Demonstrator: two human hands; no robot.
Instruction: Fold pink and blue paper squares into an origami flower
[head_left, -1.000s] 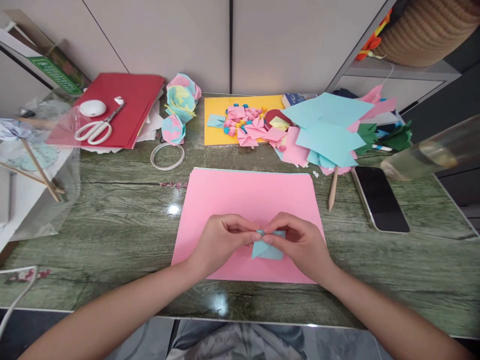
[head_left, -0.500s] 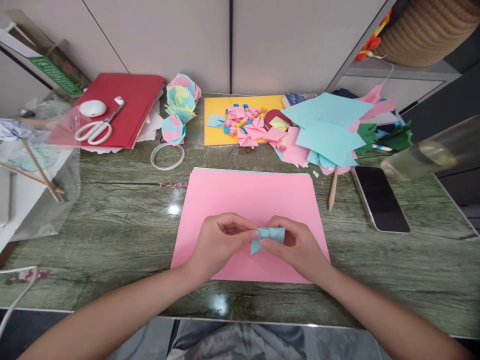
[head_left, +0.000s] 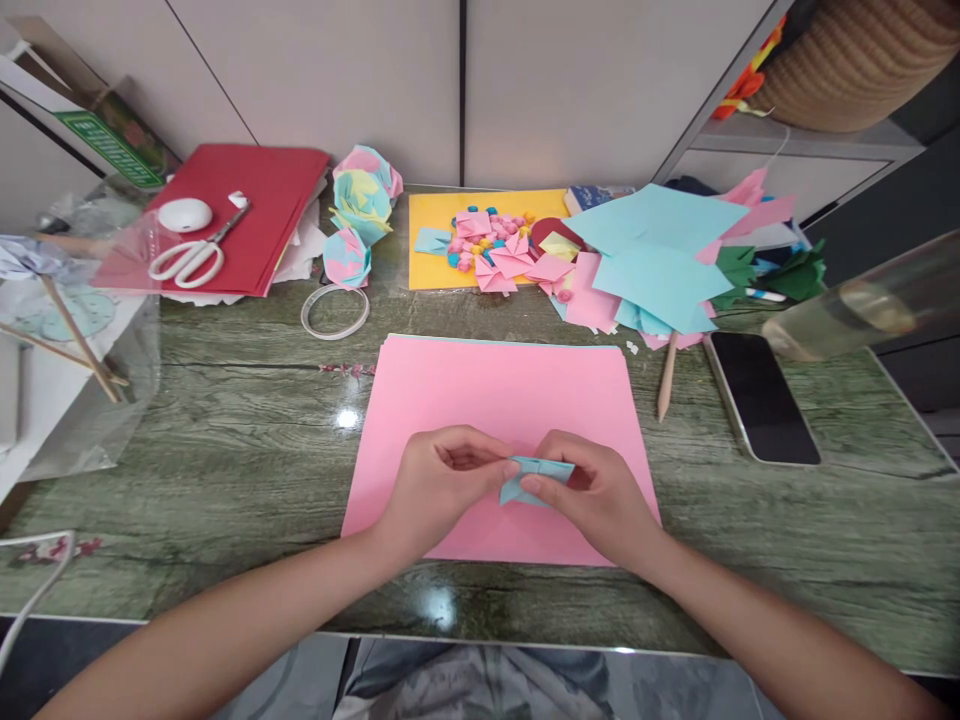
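Observation:
A small folded piece of light blue paper [head_left: 537, 482] is pinched between both hands, above a stack of pink paper [head_left: 502, 390]. My left hand [head_left: 442, 485] closes on its left corner with thumb and fingers. At the right, my right hand [head_left: 592, 490] grips the same paper, its thumb lying across the front and the fingers behind, partly hidden. A crease or flap shows along the paper's upper edge.
Behind lie folded pink pieces [head_left: 511, 258] on a yellow sheet [head_left: 429, 215], and light blue sheets [head_left: 652, 245]. White scissors [head_left: 187, 262] rest on red paper [head_left: 262, 190]. A tape ring [head_left: 335, 335], paper balls [head_left: 361, 205], a wooden stick [head_left: 667, 380] and a phone [head_left: 763, 398] surround the stack.
The folded blue paper has tilted slightly, its right end shifting a little to the right. Both hands keep hold and stay almost in place.

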